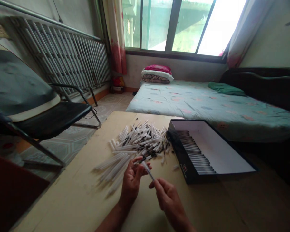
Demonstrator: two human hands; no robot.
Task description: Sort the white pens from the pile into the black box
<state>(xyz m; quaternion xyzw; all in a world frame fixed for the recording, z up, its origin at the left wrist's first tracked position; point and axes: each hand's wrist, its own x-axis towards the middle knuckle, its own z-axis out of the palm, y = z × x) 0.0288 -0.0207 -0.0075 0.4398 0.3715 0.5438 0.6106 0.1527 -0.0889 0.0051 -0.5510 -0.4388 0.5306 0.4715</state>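
In front of me, above the table, a clear white pen barrel (148,171) slants between my two hands. My right hand (168,196) pinches its lower end between thumb and fingers. Around the upper end curl the thumb and fingers of my left hand (131,178); whether they hold another small part there I cannot make out. Just beyond lies a loose heap of white pen parts (145,137) mixed with black pieces. Several long white tubes (116,166) lie side by side left of my left hand.
An open black box (187,175) with a white inside stands at the right of the yellowish table (74,187), holding a row of pens (195,154). A bed (174,96) adjoins the table's far side. At the left is a black folding chair (55,117).
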